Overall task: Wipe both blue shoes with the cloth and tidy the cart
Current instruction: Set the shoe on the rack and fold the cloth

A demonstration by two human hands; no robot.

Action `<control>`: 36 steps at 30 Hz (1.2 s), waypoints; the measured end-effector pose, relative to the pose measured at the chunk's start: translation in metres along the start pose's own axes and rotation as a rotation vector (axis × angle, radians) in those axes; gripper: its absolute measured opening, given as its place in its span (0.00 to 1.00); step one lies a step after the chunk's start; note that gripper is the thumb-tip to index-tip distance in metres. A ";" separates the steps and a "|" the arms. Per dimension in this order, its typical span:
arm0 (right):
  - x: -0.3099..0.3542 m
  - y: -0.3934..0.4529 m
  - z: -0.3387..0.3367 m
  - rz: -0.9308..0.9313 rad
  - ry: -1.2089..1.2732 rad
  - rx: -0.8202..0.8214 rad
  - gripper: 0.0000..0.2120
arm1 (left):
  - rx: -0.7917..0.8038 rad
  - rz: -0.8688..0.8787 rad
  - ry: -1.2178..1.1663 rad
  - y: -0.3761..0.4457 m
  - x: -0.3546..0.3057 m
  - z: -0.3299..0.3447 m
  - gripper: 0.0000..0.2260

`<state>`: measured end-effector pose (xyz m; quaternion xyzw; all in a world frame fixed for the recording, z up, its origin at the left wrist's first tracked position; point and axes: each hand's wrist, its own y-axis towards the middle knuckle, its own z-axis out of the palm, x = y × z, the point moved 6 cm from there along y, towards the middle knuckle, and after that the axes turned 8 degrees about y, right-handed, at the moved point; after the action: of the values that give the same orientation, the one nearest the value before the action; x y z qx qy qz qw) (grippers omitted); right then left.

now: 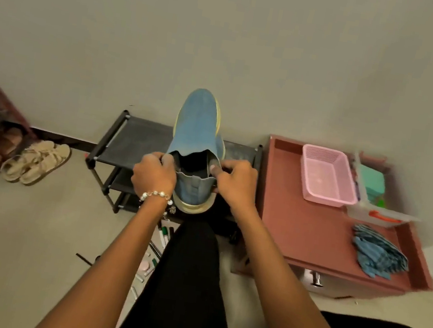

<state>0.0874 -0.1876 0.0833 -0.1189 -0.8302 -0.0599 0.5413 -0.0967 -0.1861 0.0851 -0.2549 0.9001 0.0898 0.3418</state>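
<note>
Blue shoe [197, 132] sits at frame centre, held up over the black shoe rack [130, 138] — long axis runs 12 to 6, toe at 12 toward the wall, heel and yellowish sole edge at 6, opening facing the camera. Left hand [154, 173] grips the collar from 9, fingers [166, 159] curled over the rim; pearl bracelet [157, 195] on that wrist. Right hand [235, 184] pinches the collar from 3, thumb on the edge. Both forearms reach straight in from 6, converging on the shoe. Black-clad leg [185, 273] below the heel. At 3: reddish cart [313, 231] carrying a pink basket [327, 179] and a blue cloth [377, 255] near its front right corner. Tan sandals [38, 162] on the floor at 9.
</note>
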 end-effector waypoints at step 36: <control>-0.110 0.023 0.007 0.421 0.480 0.076 0.11 | 0.234 0.118 -0.228 0.043 -0.006 0.116 0.10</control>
<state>0.1296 -0.1785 -0.0210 -0.2504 -0.6376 0.0579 0.7262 -0.0491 -0.1080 0.0010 -0.1483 0.8731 0.0325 0.4632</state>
